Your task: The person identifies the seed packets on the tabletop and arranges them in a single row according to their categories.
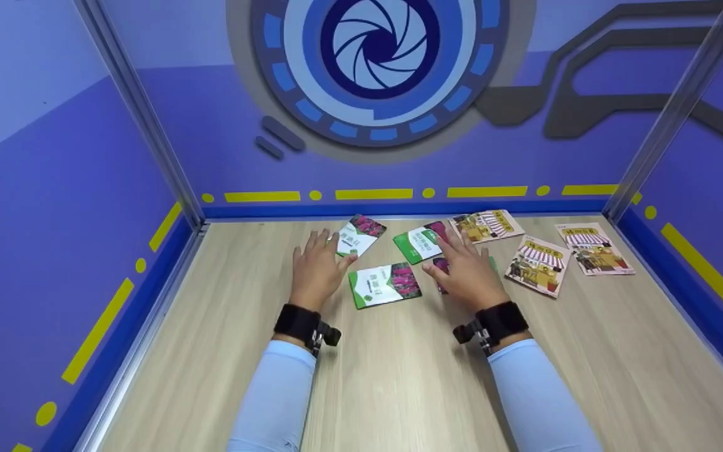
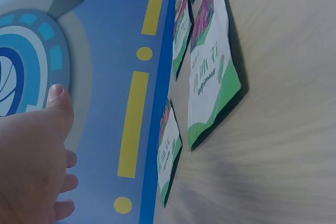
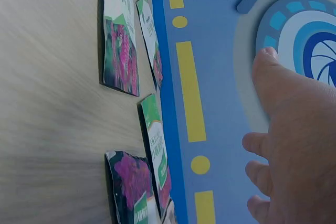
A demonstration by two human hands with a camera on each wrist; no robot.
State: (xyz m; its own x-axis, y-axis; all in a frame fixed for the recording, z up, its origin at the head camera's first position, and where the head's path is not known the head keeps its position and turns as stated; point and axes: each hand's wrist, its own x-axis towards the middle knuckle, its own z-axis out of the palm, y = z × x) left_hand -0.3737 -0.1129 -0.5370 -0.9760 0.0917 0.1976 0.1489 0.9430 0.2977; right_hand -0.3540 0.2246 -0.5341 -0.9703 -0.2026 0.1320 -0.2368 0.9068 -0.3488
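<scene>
My left hand (image 1: 317,271), fingers extended and thumb out, is nearest a green-and-white flower seed packet (image 1: 361,233) at the back, overlapping its left edge in the head view. My right hand (image 1: 471,275) has its fingers spread and partly covers another seed packet (image 1: 417,243) and a darker flower packet (image 1: 440,276) beneath it. Between the hands lies a third green-and-white seed packet (image 1: 385,285) with pink blooms. Both wrist views show the left hand (image 2: 31,166) and right hand (image 3: 304,135) raised above the packets, holding nothing.
Right of the right hand lie three pink packets with a striped-awning shop picture: one at the back (image 1: 490,226), one in front (image 1: 538,265) and one far right (image 1: 595,249). Blue panels (image 1: 399,169) wall in the wooden table (image 1: 399,389) at the back and sides.
</scene>
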